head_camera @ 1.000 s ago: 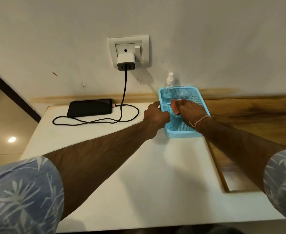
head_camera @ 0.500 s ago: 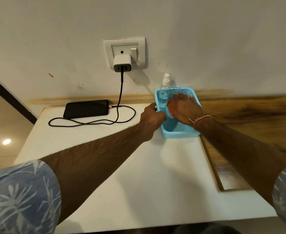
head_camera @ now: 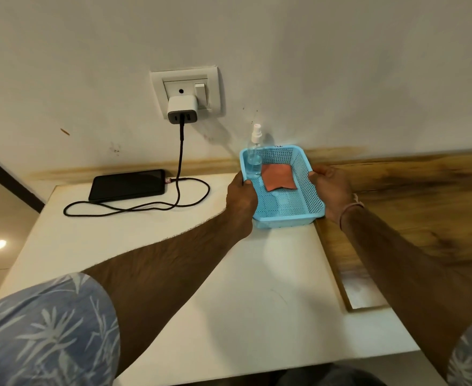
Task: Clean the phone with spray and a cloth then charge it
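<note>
A blue mesh basket (head_camera: pixel 290 213) stands near the wall on the white tabletop. Inside it a clear spray bottle (head_camera: pixel 254 156) stands upright in the far left corner, and an orange cloth (head_camera: pixel 278 176) lies flat beside it. My left hand (head_camera: pixel 241 197) grips the basket's left rim, thumb over the edge. My right hand (head_camera: pixel 331 190) holds the basket's right rim. A black phone (head_camera: pixel 127 185) lies face up at the far left, with a black cable (head_camera: pixel 145 207) plugged into its right end. The cable runs up to a white charger (head_camera: pixel 182 109) in the wall socket.
The white tabletop (head_camera: pixel 229 302) meets a wooden counter (head_camera: pixel 410 204) on the right, with a step down at its edge. The wall runs right behind the basket and phone. The cable loops across the table between phone and basket.
My right hand has come out of the basket, leaving the orange cloth lying inside, and now holds the right rim. My left hand has stayed on the left rim.
</note>
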